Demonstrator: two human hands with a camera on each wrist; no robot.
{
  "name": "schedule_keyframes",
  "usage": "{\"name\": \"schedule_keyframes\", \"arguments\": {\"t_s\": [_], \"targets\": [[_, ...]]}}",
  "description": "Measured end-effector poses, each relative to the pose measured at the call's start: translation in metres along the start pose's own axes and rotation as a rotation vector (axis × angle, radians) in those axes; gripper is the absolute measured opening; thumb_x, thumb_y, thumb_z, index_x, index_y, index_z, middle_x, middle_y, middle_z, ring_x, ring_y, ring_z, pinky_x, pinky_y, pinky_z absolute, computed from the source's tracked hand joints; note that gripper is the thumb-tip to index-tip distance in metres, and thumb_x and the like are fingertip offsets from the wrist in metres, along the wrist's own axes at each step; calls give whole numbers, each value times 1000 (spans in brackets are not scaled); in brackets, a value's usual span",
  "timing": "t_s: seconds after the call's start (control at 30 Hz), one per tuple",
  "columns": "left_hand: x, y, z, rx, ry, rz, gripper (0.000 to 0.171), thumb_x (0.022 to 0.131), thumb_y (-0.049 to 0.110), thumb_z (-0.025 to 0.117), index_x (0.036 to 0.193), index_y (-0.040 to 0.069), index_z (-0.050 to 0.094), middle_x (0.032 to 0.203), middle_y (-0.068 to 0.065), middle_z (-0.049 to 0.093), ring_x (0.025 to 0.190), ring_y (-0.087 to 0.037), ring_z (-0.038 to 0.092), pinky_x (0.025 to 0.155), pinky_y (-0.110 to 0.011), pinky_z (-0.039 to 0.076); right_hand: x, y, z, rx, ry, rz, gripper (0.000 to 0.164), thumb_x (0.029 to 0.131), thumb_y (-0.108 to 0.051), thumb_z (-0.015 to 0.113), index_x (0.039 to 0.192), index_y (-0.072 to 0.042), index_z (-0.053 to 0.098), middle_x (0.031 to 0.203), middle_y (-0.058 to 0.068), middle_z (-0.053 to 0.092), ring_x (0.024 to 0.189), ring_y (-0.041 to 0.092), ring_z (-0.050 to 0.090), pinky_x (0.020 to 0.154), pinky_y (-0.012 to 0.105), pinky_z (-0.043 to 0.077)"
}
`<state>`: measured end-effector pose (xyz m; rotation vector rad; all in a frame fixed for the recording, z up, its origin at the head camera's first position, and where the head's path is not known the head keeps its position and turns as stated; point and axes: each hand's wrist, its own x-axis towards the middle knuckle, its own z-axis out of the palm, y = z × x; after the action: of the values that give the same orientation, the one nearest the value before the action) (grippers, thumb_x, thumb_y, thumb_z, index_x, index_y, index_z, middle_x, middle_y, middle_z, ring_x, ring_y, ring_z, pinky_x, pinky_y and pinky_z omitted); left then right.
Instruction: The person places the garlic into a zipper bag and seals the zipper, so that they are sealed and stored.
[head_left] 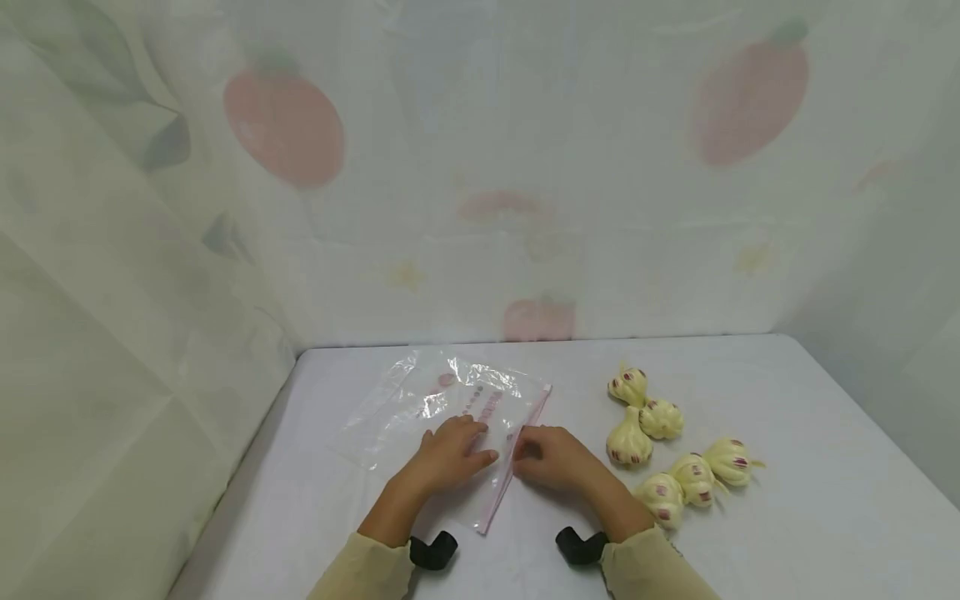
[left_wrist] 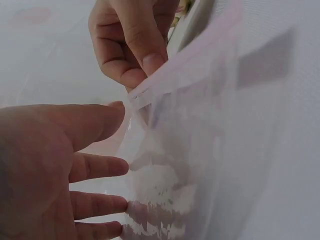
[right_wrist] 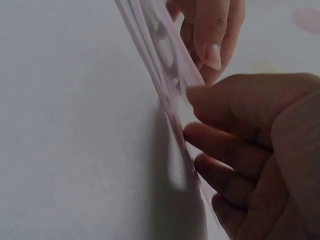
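Note:
A clear zip-lock bag [head_left: 457, 392] with pink print lies flat on the table, its pink zip edge [head_left: 498, 492] turned toward the right. My left hand [head_left: 450, 454] rests on the bag near that edge, fingers spread and fairly straight; its fingertips touch the film in the left wrist view. My right hand [head_left: 551, 457] pinches the pink edge between thumb and curled fingers. In the right wrist view the two pink strips [right_wrist: 145, 55] of the bag's mouth stand slightly apart at the upper part.
Several garlic bulbs [head_left: 630, 437] lie to the right of the bag in two loose groups, the nearer group [head_left: 693, 479] beside my right forearm. A white table [head_left: 825, 517] carries everything, with a fruit-printed curtain [head_left: 615, 208] behind it. Black wrist mounts [head_left: 433, 552] sit at both sleeves.

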<state>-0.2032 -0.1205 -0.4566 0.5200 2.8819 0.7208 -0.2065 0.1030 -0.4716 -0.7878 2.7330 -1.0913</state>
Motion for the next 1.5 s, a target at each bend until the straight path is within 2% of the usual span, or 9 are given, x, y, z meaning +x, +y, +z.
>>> {"name": "schedule_keyframes", "arguments": {"t_s": [0.27,0.43,0.57,0.77,0.87,0.97,1.13,1.33,1.5], "targets": [[1,-1,2,-27,2,17,51,93,47,60,132,14,59,140,-11,55,135,-32,44,101,-76,25,2,-1,8,93,21,-161,6,87,-24,74,90,-23,70,91,-13,70,84,4,59,76,25,48],[2,-1,3,-119,-10,37,53,94,54,56,132,17,59,137,-4,58,134,-28,47,104,-74,23,3,2,13,59,63,-209,11,86,-21,74,96,-22,71,97,-12,70,92,4,61,85,29,51],[2,4,4,-211,-25,76,59,93,61,53,133,18,58,136,-2,59,133,-26,49,109,-62,30,4,1,16,3,83,-248,14,81,-17,74,93,-20,67,95,-9,65,89,7,58,84,30,50],[0,13,6,-245,-5,55,56,88,53,63,133,21,56,132,0,61,124,-21,55,100,-47,45,3,-5,17,-23,43,-191,57,71,-17,80,125,-17,63,137,4,55,127,23,50,105,44,43],[0,17,7,-234,77,30,42,84,36,66,121,19,57,121,0,62,108,-19,60,88,-43,49,2,-8,17,-22,19,-142,74,68,-21,84,136,-18,55,157,12,35,140,33,38,110,53,37],[1,19,7,-245,186,-6,31,78,23,64,108,18,55,107,0,61,93,-16,58,78,-37,48,1,-9,17,-28,15,-107,83,68,-22,86,142,-16,49,161,15,24,142,38,33,109,56,35],[4,15,11,-279,284,-47,11,81,21,64,88,19,57,84,4,56,75,-11,52,66,-28,44,2,-8,17,-52,9,-40,79,72,-23,83,143,-12,48,155,20,35,141,40,35,109,56,36],[12,-10,23,-422,247,-17,12,89,23,64,79,20,60,74,8,57,71,-9,53,64,-24,44,2,-6,10,-81,62,-49,51,83,-23,76,131,-11,61,142,12,54,133,32,49,107,50,40],[17,-21,28,-572,221,-36,12,91,20,64,81,14,61,69,5,55,64,-10,52,56,-24,46,-4,-11,-21,-84,155,44,37,87,-26,74,122,-14,68,124,2,67,115,25,62,97,46,48]]}}
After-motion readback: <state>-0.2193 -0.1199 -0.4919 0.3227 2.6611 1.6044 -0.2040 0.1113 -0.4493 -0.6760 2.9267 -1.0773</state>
